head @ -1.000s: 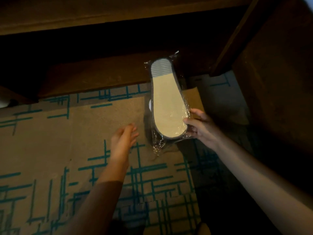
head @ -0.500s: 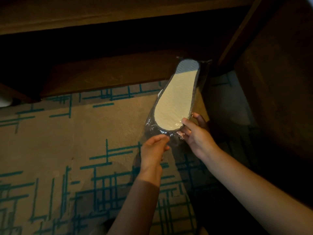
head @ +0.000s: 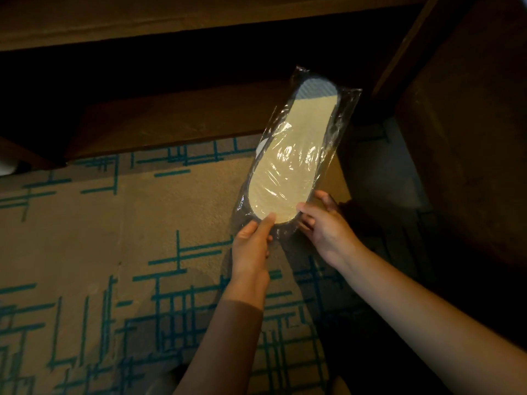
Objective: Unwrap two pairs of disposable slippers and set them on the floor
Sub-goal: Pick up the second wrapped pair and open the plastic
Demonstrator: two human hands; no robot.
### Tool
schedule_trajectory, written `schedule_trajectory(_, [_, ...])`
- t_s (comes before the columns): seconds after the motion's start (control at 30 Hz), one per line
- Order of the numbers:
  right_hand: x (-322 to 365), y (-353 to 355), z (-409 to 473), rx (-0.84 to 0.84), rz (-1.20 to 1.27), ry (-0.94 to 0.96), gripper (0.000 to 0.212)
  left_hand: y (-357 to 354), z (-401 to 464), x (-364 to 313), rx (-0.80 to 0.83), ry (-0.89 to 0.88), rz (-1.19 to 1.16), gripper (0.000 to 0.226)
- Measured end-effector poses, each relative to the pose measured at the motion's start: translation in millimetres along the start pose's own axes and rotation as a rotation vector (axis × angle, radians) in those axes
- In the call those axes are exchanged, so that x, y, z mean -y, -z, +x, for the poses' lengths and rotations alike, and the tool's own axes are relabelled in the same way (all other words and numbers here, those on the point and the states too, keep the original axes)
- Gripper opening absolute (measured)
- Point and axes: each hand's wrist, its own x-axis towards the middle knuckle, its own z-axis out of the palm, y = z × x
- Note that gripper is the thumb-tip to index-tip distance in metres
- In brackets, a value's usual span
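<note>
Left hand (head: 251, 246): thumb pressed on the near end of the slipper pack (head: 296, 155), remaining fingers curled beneath it; gripping.
Right hand (head: 325, 223): thumb on top of the pack's near right corner, fingers behind the wrap; gripping.
Slipper pack: held in the air between both hands, extending away from the fingertips, tilted up and right; pale sole faces the camera, clear wrap intact.
Carpet (head: 85, 238): tan with teal lines, below the hands.
Dark wooden furniture (head: 462, 138): beyond and right of the pack.
</note>
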Motion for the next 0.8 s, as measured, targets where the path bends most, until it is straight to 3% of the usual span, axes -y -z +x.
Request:
schedule_trajectory(0.33, [9,6,19,-0.128,0.044,-0.129,0.014,17,4,10,0.143,0.122,-0.049,0.013])
schedule_trajectory(0.47, [21,10,35,-0.201,0.065,-0.082,0.013,28,3,22,0.206,0.181,-0.126,0.025])
schedule_trajectory(0.57, [24,10,44,-0.212,0.046,-0.043,0.012,32,2,29,0.227,0.213,-0.176,0.016])
schedule_trajectory(0.63, [26,12,47,-0.196,0.076,-0.013,0.021,34,3,32,0.24,0.214,-0.195,0.011])
schedule_trajectory(0.73, [31,20,42,-0.122,0.12,-0.06,0.052,34,5,32,0.246,0.195,-0.235,0.011])
schedule_trajectory(0.8, [22,22,30,-0.071,0.037,-0.143,0.054,33,7,32,0.251,0.182,-0.254,0.011])
